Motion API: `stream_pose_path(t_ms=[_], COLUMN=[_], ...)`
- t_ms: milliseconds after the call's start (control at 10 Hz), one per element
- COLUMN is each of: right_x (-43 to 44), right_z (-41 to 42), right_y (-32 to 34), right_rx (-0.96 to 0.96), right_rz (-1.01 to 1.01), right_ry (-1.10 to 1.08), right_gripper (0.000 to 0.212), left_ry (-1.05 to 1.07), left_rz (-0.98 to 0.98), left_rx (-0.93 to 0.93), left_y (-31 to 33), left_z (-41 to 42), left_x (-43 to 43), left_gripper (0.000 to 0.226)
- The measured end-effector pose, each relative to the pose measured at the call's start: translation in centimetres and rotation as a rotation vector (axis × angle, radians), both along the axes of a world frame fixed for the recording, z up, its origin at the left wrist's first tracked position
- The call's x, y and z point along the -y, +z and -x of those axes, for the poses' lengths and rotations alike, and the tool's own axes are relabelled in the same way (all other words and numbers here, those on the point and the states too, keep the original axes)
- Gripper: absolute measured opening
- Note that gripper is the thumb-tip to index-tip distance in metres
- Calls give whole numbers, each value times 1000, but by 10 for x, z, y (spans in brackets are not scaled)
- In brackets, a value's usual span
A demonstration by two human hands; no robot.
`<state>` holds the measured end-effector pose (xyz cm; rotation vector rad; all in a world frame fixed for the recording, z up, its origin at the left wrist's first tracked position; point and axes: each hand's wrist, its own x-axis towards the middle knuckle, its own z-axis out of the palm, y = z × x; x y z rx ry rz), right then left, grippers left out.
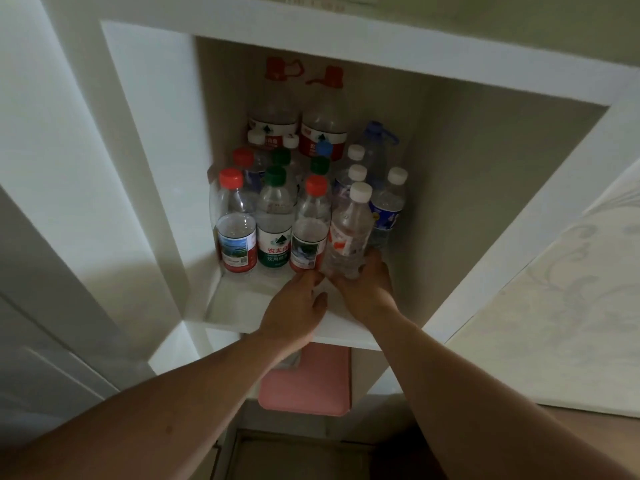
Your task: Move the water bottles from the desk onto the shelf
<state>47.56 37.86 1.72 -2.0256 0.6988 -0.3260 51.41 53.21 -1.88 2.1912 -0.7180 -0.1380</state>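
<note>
Closest to the camera, two bare forearms reach up into a white cubby shelf, with some flat pink thing tucked in the compartment underneath. The right hand has its fingers wrapped round the bottom of a white-capped bottle. The bottle is clear crinkly plastic with a whitish label showing a bit of red, it's tilted slightly left, and its base is down at the shelf floor near the front edge. The left hand is just beside it, fingers loose and not gripping anything. Its tips are right at the foot of that bottle and the red-capped bottle next door, though I can't tell if they actually touch. The held bottle sits at the right end of the front row, pressed up against the red-capped one. Further left are a green-capped bottle and another red cap. Behind it on the right stands a blue-labelled bottle, then more small ones. At the very back are two big jugs with red handled caps.
</note>
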Motion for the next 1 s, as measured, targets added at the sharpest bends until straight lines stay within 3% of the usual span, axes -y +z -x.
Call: stream_pose_path(t_ms=[400, 600, 700, 800, 900, 1000], right_x=[19, 17, 13, 4, 2, 10], right_z=[-10, -1, 18, 54, 108, 166], right_y=[2, -3, 5, 25, 49, 92], right_rx=[-22, -49, -64, -170, -152, 63], right_rz=[-1, -64, -116, -59, -76, -174], right_ry=[135, 145, 138, 114, 164, 67], right_gripper=[38, 54, 65, 60, 30, 10], left_ry=[-19, -55, -38, -19, 5, 96], left_rz=[-5, -17, -19, -51, -155, -238], left_rx=[-36, -45, 6, 100, 166, 199], left_y=[-1, 1, -1, -1, -4, -11], left_z=[0, -3, -2, -3, -15, -27], left_x=[7, 5, -1, -12, -24, -31], left_gripper=[42, 43, 34, 16, 8, 17])
